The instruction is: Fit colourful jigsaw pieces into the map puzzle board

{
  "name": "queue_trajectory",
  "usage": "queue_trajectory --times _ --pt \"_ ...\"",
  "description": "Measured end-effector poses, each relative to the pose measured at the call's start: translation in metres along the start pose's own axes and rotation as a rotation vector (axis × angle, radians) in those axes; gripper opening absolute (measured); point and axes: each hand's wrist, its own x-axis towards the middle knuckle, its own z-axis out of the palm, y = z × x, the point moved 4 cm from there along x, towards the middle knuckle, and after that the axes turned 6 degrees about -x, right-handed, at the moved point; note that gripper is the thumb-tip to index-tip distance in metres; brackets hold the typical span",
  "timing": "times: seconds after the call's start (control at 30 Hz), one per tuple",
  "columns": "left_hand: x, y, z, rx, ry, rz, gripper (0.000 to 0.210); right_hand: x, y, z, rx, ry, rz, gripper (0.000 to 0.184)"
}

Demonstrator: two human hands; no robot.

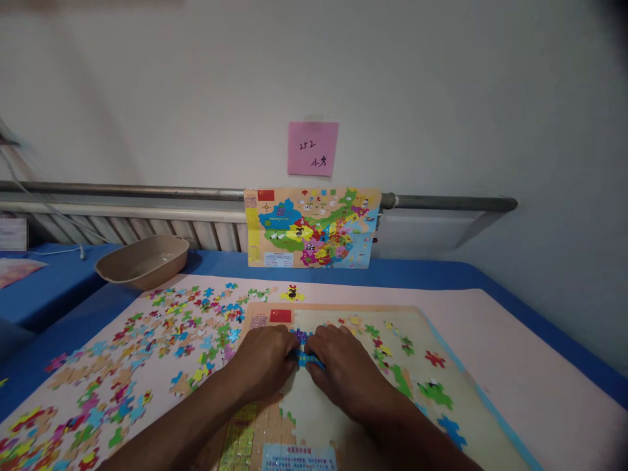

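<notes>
A small joined cluster of blue puzzle pieces (pixel 307 359) with purple grapes printed on it is between my hands, over the upper middle of the puzzle board (pixel 314 412). My left hand (pixel 267 356) is closed at the cluster's left edge, fingers curled. From the right, my right hand (pixel 346 366) pinches the same cluster, thumb below. My fingers partly hide it, and I cannot tell whether it is raised or lying flat. Along the board's left side runs an assembled strip, with a red flag (pixel 280 316) near its top. Loose pieces lie on the right of the board, including a blue piece (pixel 451 430).
Many loose puzzle pieces (pixel 118 379) spread over the pale tabletop at left. A yellow piece group (pixel 293 294) lies behind the board. A reference map (pixel 314 229) hangs from the metal rail (pixel 441 203). A beige basin (pixel 144 261) stands at back left.
</notes>
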Motion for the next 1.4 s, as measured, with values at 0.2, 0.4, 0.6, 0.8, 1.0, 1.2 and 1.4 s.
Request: queue_trajectory --times 0.2,0.4,0.6,0.8,1.0,1.2,1.4 --pt "0.001 -0.001 0.001 0.000 -0.002 -0.008 0.009 0.000 -0.001 0.000 0.006 0.009 -0.010 0.010" --pt "0.001 0.000 0.000 0.009 -0.015 -0.019 0.010 -0.001 -0.002 -0.002 0.008 0.010 -0.008 0.010" --pt "0.001 0.001 -0.001 0.029 -0.029 -0.004 0.011 0.000 0.000 -0.003 0.020 -0.014 -0.012 0.009" --pt "0.000 0.003 -0.003 0.075 -0.040 0.008 0.013 0.000 -0.001 -0.005 0.017 -0.058 -0.001 0.007" --pt "0.001 0.009 -0.004 0.121 -0.043 0.004 0.018 0.001 0.001 -0.001 0.009 -0.021 -0.011 0.007" --pt "-0.001 0.013 -0.003 0.149 -0.052 -0.006 0.022 0.001 0.001 0.000 0.028 -0.016 -0.010 0.008" --pt "0.001 0.010 -0.004 0.143 -0.052 0.004 0.022 0.001 0.001 0.006 0.019 0.035 -0.024 0.011"
